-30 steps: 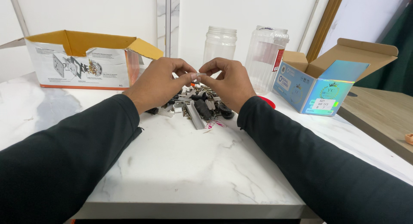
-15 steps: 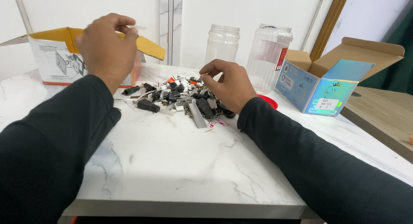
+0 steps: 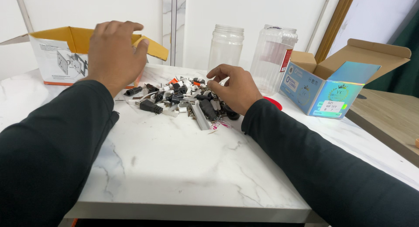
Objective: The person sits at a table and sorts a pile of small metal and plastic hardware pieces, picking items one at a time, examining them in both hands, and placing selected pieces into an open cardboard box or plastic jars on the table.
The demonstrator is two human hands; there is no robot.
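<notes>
Left hand (image 3: 114, 52) is up in front of the open cardboard box (image 3: 52, 52), back of hand toward the camera. Fingers (image 3: 120, 26) extended and loosely spread, thumb out to the right near the yellow flap (image 3: 152, 46). Nothing visible in its grip; palm side is hidden, so can't tell for certain.

Right hand (image 3: 233, 87) rests on the right edge of the parts pile (image 3: 183, 98). Fingers (image 3: 216, 74) curled, tips drawn together over the parts. Looks like a pinch, but what's between the tips, if anything, is too small to tell.

Pile sits mid-table on the white marble table (image 3: 174, 166): small black and white plastic bits, some red-orange ones, a black plug (image 3: 150, 106) at the left edge, a grey strip (image 3: 200, 118) sticking out toward the camera. Pile is between the two hands, touching the right one, apart from the left.

Behind the pile: two clear plastic jars, the short jar (image 3: 225, 46) and the tall jar (image 3: 275, 57), both upright, no lids on. Red lid (image 3: 273, 102) lies flat just behind the right wrist, partly hidden. Blue box (image 3: 325, 85) to the right, lid flipped open, near the table's right edge. Wooden surface (image 3: 384, 118) further right, lower.

Both sleeves black, forearms resting at the table's near edge.
</notes>
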